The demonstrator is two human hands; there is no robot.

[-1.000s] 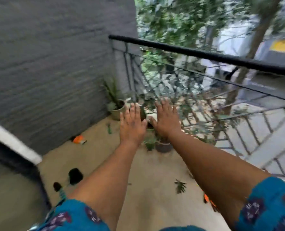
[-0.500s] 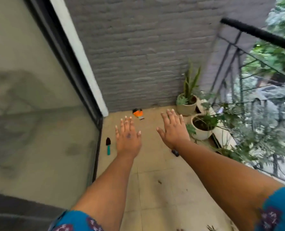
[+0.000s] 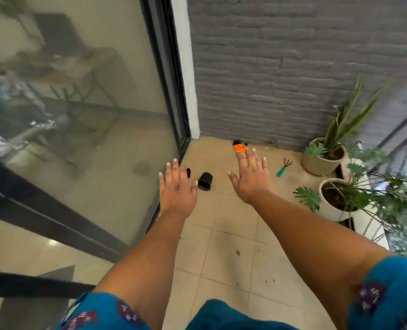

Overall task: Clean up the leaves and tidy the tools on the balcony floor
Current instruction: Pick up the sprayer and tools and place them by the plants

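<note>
Both my hands are stretched out flat above the tiled balcony floor (image 3: 231, 236), fingers straight, holding nothing. My left hand (image 3: 176, 186) hovers near the glass door's edge, covering most of a small dark trowel (image 3: 188, 172). A small black pot (image 3: 205, 181) lies on its side between my hands. My right hand (image 3: 251, 173) is spread further right. Beyond its fingertips, an orange and black tool (image 3: 240, 147) lies by the wall. A teal-handled hand rake (image 3: 284, 166) lies to the right. Small dark leaf bits (image 3: 238, 252) dot the tiles.
A sliding glass door (image 3: 83, 129) with a black frame runs along the left. A grey brick wall (image 3: 281, 67) closes the far end. Two potted plants, one beige (image 3: 321, 160) and one white (image 3: 333, 206), stand on the right by the railing.
The view has swung left from the railing and trees to the door and wall, and moved nearer the floor. Both hands stay flat and outstretched; the black pot and rake have come into sight.
</note>
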